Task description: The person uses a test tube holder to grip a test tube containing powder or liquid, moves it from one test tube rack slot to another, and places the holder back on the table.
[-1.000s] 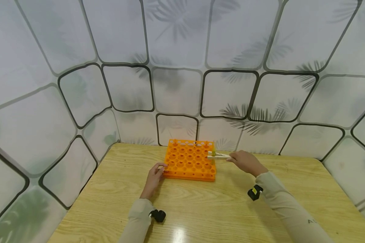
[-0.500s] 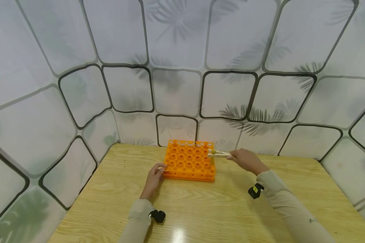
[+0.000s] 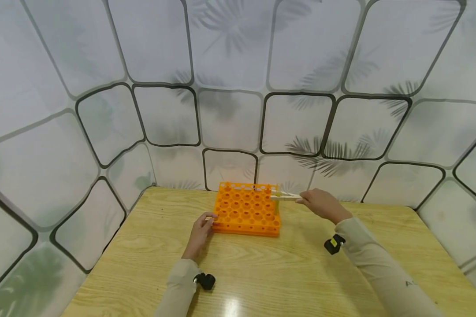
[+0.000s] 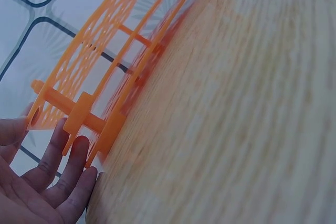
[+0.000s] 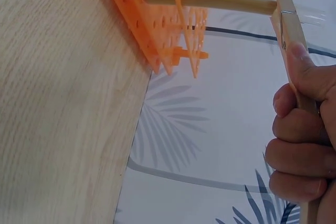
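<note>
An orange test tube rack (image 3: 246, 209) stands on the wooden table. My left hand (image 3: 200, 229) holds its front left corner; in the left wrist view the thumb is at the upper plate and the other fingers (image 4: 76, 156) lie against the lower plates. My right hand (image 3: 321, 204) grips a wooden test tube holder (image 3: 287, 197) by its handle. The holder's jaws clamp a test tube (image 5: 226, 2) of yellow liquid near its top. In the right wrist view the tube's lower end lies among the rack's plates; whether it touches the bottom plate I cannot tell.
The light wood table (image 3: 238, 268) spreads in front of the rack and to both sides. A white curtain (image 3: 230, 119) with dark outlines and leaf prints hangs close behind the rack. Small black cameras sit on both wrists.
My right hand has shifted slightly up and away with the test tube holder and tube, beside the rack's right edge. The left hand and the rack stay almost in place.
</note>
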The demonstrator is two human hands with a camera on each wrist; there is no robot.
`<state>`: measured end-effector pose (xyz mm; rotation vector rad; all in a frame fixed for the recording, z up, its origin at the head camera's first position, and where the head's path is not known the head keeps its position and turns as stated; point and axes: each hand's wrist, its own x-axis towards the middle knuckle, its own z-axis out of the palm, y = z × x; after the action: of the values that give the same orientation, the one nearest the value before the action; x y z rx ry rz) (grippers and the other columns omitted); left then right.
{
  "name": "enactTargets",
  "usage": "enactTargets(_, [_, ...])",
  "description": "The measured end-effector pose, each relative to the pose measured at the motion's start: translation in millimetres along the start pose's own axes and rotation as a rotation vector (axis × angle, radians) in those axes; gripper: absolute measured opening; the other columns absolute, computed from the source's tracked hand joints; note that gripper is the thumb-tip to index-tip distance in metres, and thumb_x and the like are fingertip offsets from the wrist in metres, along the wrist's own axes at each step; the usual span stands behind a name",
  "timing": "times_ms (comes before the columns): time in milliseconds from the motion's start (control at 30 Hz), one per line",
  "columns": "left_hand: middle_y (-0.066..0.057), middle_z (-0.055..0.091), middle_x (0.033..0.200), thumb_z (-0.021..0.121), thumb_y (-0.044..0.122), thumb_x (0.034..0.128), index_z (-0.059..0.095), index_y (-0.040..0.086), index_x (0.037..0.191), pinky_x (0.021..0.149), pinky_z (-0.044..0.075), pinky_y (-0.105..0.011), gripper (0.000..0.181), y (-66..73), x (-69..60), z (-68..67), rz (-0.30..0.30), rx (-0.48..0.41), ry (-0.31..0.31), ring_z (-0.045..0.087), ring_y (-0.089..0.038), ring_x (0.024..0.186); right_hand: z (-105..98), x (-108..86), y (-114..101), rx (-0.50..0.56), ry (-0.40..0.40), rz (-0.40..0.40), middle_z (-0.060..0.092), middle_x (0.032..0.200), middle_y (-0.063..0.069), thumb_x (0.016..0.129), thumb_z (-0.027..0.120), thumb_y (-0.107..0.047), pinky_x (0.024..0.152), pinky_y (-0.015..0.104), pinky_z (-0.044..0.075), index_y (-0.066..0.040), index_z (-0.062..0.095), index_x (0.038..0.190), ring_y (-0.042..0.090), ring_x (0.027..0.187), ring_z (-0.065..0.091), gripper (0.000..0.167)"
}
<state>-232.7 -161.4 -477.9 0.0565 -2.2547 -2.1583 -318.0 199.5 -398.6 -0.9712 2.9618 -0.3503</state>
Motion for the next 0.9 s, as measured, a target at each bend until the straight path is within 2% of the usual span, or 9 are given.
enactTargets(133, [-0.006, 0.047, 0.082, 0.041, 0.015, 0.1009, 0.052, -0.009, 0.115, 0.065, 0.039, -0.027, 0.029, -17.7, 9.1, -0.9, 0.01, 0.006, 0.017, 0.041, -0.017, 0.07, -3.8, 1.1, -0.8, -0.009, 0.003, -0.005, 0.042, 0.058, -0.004, 0.097, 0.05, -0.025, 0.057, 0.028, 0.037, -0.013, 0.054, 0.074, 0.008, 0.05, 0.036, 0.026])
enactTargets(233, [-0.003, 0.046, 0.08, 0.042, 0.018, 0.1009, 0.053, -0.006, 0.115, 0.064, 0.038, -0.026, 0.03, -31.0, 16.2, -1.5, 0.024, 0.019, 0.024, 0.039, -0.014, 0.068, -5.7, 1.5, -1.3, -0.015, 0.006, 0.003, 0.036, 0.056, -0.003, 0.097, 0.051, -0.025, 0.057, 0.028, 0.033, -0.014, 0.048, 0.07, 0.01, 0.049, 0.031, 0.029])
enactTargets(533, [-0.002, 0.045, 0.077, 0.042, 0.018, 0.1009, 0.052, -0.007, 0.116, 0.065, 0.039, -0.027, 0.031, -28.7, 13.8, -1.7, 0.034, 0.017, 0.023, 0.038, -0.014, 0.066, -11.6, 2.6, -1.4, -0.027, 0.004, 0.011, 0.033, 0.056, -0.003, 0.097, 0.051, -0.026, 0.057, 0.028, 0.033, -0.014, 0.047, 0.069, 0.01, 0.05, 0.03, 0.03])
enactTargets(700, [-0.002, 0.046, 0.078, 0.043, 0.018, 0.1006, 0.052, -0.007, 0.117, 0.066, 0.04, -0.028, 0.031, -26.8, 14.2, -1.6, 0.017, 0.021, 0.021, 0.04, -0.014, 0.069, -16.8, 2.1, -3.6, -0.016, 0.003, 0.019, 0.035, 0.056, -0.003, 0.097, 0.05, -0.026, 0.057, 0.028, 0.034, -0.015, 0.048, 0.068, 0.01, 0.05, 0.032, 0.031])
enactTargets(900, [-0.006, 0.046, 0.081, 0.042, 0.012, 0.1005, 0.051, -0.01, 0.116, 0.068, 0.04, -0.031, 0.028, -13.7, 8.1, -1.5, -0.006, -0.003, -0.001, 0.041, -0.018, 0.071, -21.2, 1.0, -4.3, -0.023, 0.01, 0.007, 0.038, 0.056, -0.003, 0.097, 0.05, -0.028, 0.058, 0.029, 0.034, -0.014, 0.05, 0.071, 0.01, 0.05, 0.034, 0.03])
